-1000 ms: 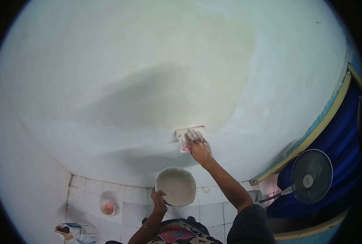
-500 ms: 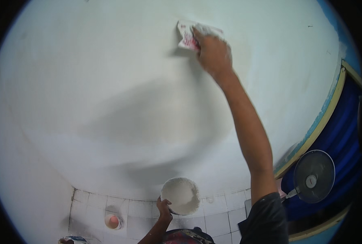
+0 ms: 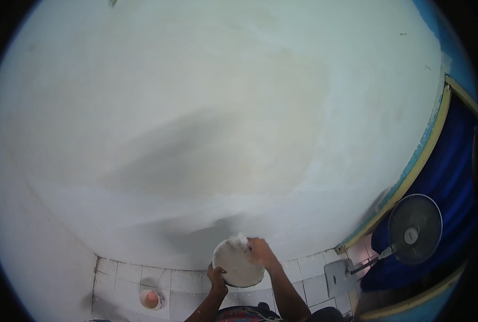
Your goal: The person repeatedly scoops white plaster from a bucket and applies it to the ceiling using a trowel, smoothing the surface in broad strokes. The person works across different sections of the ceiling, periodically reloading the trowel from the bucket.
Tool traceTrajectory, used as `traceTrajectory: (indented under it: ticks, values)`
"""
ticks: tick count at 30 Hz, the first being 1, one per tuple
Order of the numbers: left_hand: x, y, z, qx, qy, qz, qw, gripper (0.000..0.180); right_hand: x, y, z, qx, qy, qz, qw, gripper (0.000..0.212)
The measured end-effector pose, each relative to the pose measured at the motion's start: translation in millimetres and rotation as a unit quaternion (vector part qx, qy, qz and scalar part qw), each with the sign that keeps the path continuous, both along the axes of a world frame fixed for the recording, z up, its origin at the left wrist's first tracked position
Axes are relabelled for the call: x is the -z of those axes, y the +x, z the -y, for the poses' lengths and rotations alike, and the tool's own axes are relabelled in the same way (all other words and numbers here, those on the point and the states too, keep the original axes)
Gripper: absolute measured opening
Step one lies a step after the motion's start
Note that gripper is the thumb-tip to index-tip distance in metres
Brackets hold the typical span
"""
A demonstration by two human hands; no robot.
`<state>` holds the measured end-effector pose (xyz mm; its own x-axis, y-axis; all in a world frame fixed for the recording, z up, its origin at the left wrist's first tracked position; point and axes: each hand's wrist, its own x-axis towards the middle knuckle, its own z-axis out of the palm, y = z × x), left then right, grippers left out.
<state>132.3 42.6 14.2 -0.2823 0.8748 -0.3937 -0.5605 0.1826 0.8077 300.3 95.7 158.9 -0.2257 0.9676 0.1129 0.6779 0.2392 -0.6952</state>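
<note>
Two hands on white bowl (image 3: pixel 238 264), left hand (image 3: pixel 216 279) grasping rim, right hand (image 3: pixel 260 252) inside (grip unclear), bare wall (image 3: pixel 207 134) above.

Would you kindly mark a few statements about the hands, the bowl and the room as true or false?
1. The left hand holds the white bowl from below. True.
2. The right hand is stretched high up the wall. False: it is down at the bowl's rim.
3. A fan stands at the right. True.
4. The floor is carpeted. False: it is tiled in white.
</note>
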Motion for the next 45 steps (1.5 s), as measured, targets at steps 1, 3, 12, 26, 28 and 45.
traceTrajectory:
  ticks: [1,3,12,26,28,45]
  values:
    - [4.1,-1.2,-0.8,0.002,0.011,0.01,1.0,0.059,13.2,-2.1,11.2,-0.012,-0.01,0.036,0.999,0.031]
    - [-1.4,2.9,-0.5,0.018,0.039,0.036,0.998,0.063,39.7,-11.7,22.2,-0.017,-0.052,0.074,0.996,0.031]
    - [-21.1,21.7,3.8,0.017,0.057,0.036,0.998,0.062,6.2,-2.3,40.8,0.048,-0.072,0.078,0.993,0.038]
    - [-32.0,98.3,18.2,-0.025,0.083,0.091,0.992,0.06,48.3,70.4,41.7,-0.08,-0.047,0.079,0.993,0.026]
    - [-27.6,110.1,22.8,-0.035,0.068,0.114,0.99,0.06,59.3,90.1,37.7,-0.113,0.009,0.046,0.992,0.024]
    - [-40.3,118.1,15.9,-0.003,0.063,0.061,0.996,0.055,-355.3,193.5,-154.3,0.239,0.598,0.152,0.75,0.064]
